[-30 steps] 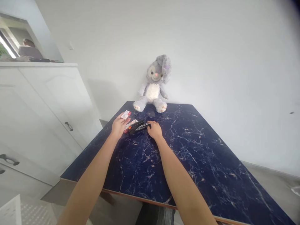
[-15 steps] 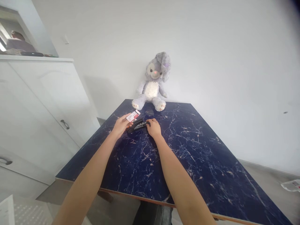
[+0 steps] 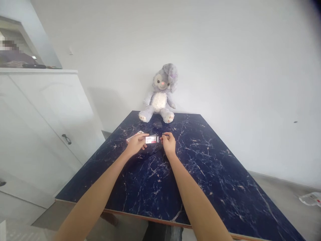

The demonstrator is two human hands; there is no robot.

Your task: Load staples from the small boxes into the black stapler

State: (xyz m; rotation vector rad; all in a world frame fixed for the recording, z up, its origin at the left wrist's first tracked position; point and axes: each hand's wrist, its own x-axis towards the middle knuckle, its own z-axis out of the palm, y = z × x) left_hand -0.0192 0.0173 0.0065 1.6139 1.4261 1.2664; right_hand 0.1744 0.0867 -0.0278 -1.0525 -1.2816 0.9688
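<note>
My left hand [image 3: 136, 146] is closed on a small white box [image 3: 150, 140] with red print, held low over the table. The right end of the box looks dark, and I cannot tell whether it is open. Close to that end, my right hand [image 3: 169, 143] has its fingertips pinched together around something small and dark that I cannot make out. A flat white and red package [image 3: 132, 136] shows behind my left hand, partly covered by it. Just beyond the small box a bit of something greyish and shiny is visible, mostly hidden.
A grey plush rabbit [image 3: 159, 97] sits at the far edge of the dark blue marbled table [image 3: 200, 174], against the wall. White cabinets [image 3: 42, 127] stand to the left. A clear plastic item [image 3: 309, 199] lies on the floor at right. Someone is partly visible at upper left.
My left hand has moved down and right, turning the small box level. My right hand has shifted from the black stapler to the box's end. The stapler no longer shows clearly; the flat package now does.
</note>
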